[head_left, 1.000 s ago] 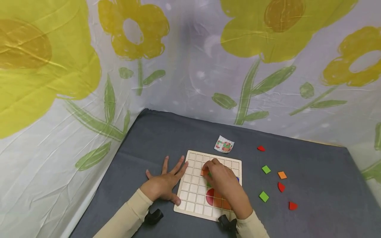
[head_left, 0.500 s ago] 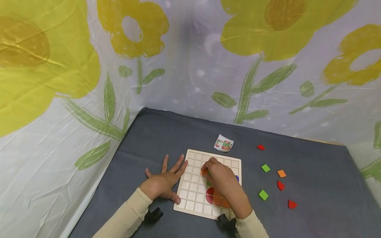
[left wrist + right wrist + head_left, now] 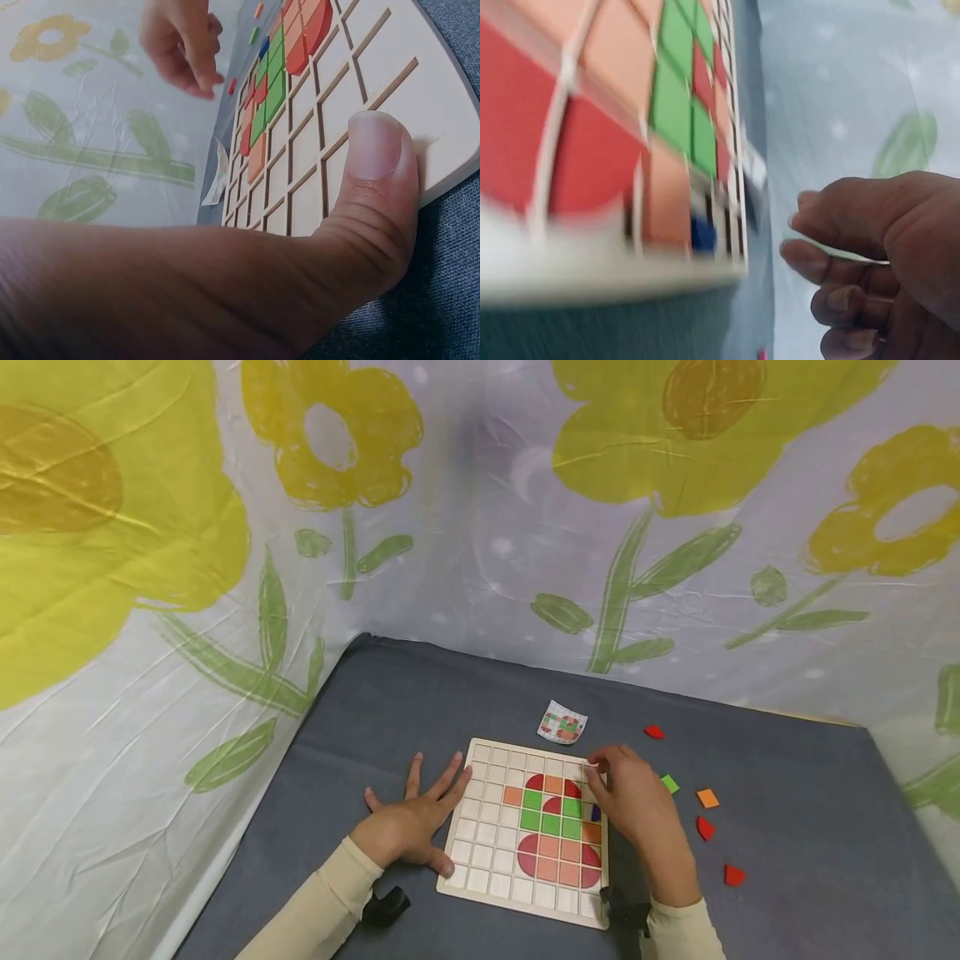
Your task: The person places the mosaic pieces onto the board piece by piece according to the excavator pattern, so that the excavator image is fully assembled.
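Note:
A wooden grid board [image 3: 478, 880] lies on the dark cloth, partly filled with red, green and orange tiles and a blue piece [image 3: 596, 812] by its right edge. My left hand [image 3: 408, 828] is spread along the board's left side, its thumb [image 3: 379, 161] resting on the near left corner. Over the board's far right edge hovers my right hand [image 3: 637, 797], fingers loosely bent. The right wrist view shows the thumb and index finger apart with nothing between them. A single orange tile [image 3: 513, 796] sits at the left of the tile pattern.
A small printed pattern card [image 3: 562, 723] lies beyond the board. To the right are loose tiles: a green one [image 3: 671, 784], an orange one [image 3: 707, 797] and red ones [image 3: 705, 828]. A flowered curtain [image 3: 465, 568] hangs behind the table.
My right hand has left the orange tile and moved right to the board's edge, uncovering the tile pattern. It now covers a loose green tile. My left hand has stayed put.

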A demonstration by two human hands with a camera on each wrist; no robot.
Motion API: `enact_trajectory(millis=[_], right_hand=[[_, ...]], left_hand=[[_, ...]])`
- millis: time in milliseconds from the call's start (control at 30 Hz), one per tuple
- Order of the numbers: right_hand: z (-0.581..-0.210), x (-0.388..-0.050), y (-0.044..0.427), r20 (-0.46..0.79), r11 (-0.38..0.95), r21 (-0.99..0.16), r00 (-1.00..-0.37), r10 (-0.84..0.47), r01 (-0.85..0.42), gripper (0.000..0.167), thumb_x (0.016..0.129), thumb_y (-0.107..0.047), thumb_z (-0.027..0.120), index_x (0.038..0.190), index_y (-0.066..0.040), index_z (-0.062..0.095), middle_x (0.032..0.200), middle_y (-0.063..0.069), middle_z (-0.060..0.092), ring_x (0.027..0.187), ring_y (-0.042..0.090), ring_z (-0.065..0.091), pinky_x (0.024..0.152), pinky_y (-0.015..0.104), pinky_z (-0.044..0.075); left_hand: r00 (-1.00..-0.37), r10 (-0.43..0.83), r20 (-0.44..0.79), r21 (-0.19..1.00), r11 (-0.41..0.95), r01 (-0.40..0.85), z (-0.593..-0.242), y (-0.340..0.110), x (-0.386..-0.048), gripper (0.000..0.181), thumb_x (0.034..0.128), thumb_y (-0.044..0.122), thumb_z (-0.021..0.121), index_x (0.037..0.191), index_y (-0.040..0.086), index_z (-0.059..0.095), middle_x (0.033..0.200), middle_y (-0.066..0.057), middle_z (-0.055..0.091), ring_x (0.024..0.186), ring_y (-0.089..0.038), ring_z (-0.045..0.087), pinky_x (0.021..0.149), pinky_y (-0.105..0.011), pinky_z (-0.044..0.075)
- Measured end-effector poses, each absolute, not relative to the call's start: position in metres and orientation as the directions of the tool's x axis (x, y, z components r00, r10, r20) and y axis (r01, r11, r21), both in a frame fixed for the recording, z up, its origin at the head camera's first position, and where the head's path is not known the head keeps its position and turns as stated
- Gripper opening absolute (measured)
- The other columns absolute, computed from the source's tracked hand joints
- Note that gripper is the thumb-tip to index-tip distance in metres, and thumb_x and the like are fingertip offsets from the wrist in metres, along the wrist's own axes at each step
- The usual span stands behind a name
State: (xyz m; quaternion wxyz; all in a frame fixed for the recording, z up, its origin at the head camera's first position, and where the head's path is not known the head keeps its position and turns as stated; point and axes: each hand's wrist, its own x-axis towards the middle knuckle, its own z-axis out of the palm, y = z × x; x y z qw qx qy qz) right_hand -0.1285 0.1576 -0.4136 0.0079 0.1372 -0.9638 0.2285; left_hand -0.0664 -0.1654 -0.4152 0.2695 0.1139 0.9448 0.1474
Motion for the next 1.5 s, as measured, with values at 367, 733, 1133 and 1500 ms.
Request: enact_trajectory(millis=[367,733,1133,1500], right_hand=[[-0.408,-0.128,0.216,-0.003,0.908,-0.411,-0.996,-0.087,-0.078,0.036,0.101,-0.024,0.071,0.128,0.000,0.068,0.118,0.022,0.068,0.102,0.041,0.068,0.082,0.062,0.055],[-0.413,-0.128,0.246,-0.102,0.930,-0.367,-0.994,-0.046,-0.005,0.044,0.101,-0.024,0.071,0.135,0.003,0.064,0.127,0.030,0.061,0.108,0.050,0.064,0.083,0.066,0.052],[-0.417,-0.130,0.231,-0.144,0.942,-0.335,-0.989,-0.027,0.023,0.043,0.098,-0.023,0.075,0.132,0.002,0.065,0.127,0.032,0.057,0.107,0.047,0.064,0.083,0.065,0.054],[-0.422,-0.129,0.212,-0.123,0.941,-0.339,-0.991,-0.048,-0.003,0.042,0.095,-0.023,0.078,0.125,0.004,0.066,0.123,0.032,0.058,0.093,0.041,0.065,0.072,0.058,0.057]], left_hand=[[-0.826,0.303,-0.476,0.356,0.925,0.134,-0.424,-0.172,-0.071,0.145,0.0666,0.050,0.096,0.170,0.040,-0.004,0.175,0.015,-0.021,0.158,-0.042,-0.025,0.088,-0.100,-0.002],[-0.836,0.287,-0.469,0.343,0.931,0.127,-0.410,-0.168,-0.066,0.139,0.0675,0.046,0.096,0.172,0.032,0.007,0.178,0.010,-0.011,0.160,-0.044,-0.019,0.093,-0.099,0.004],[-0.834,0.287,-0.472,0.344,0.931,0.125,-0.413,-0.168,-0.069,0.139,0.0676,0.046,0.096,0.172,0.032,0.006,0.178,0.009,-0.011,0.160,-0.044,-0.019,0.094,-0.098,0.004],[-0.827,0.276,-0.490,0.331,0.936,0.117,-0.416,-0.165,-0.067,0.139,0.0667,0.049,0.096,0.172,0.034,0.006,0.178,0.010,-0.011,0.160,-0.044,-0.019,0.095,-0.098,0.005]])
